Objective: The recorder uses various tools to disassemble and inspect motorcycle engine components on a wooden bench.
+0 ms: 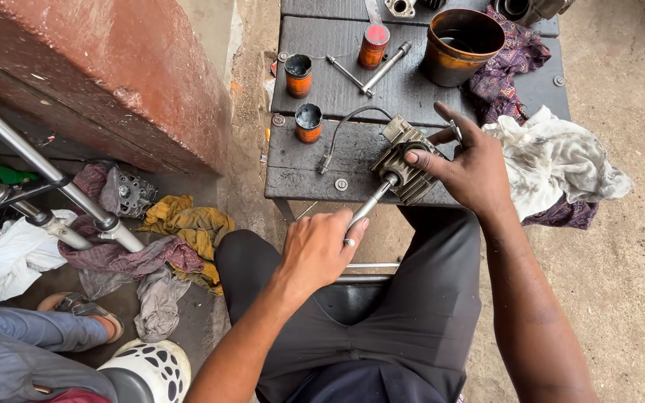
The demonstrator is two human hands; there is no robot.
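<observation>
Head view: left hand (315, 250) fingers around steel wrench (371, 201), right hand (472, 168) fingers clasping ribbed metal cylinder (404, 168).

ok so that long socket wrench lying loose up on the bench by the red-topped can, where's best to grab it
Grip the socket wrench around the middle of its bare straight shaft, coming down from above with fingers across it. It lies flat on the dark bench, slanting from upper right to lower left. The thinner rod meets it at the lower end and the red-topped can stands beside it, so the upper half is likely freer.
</observation>
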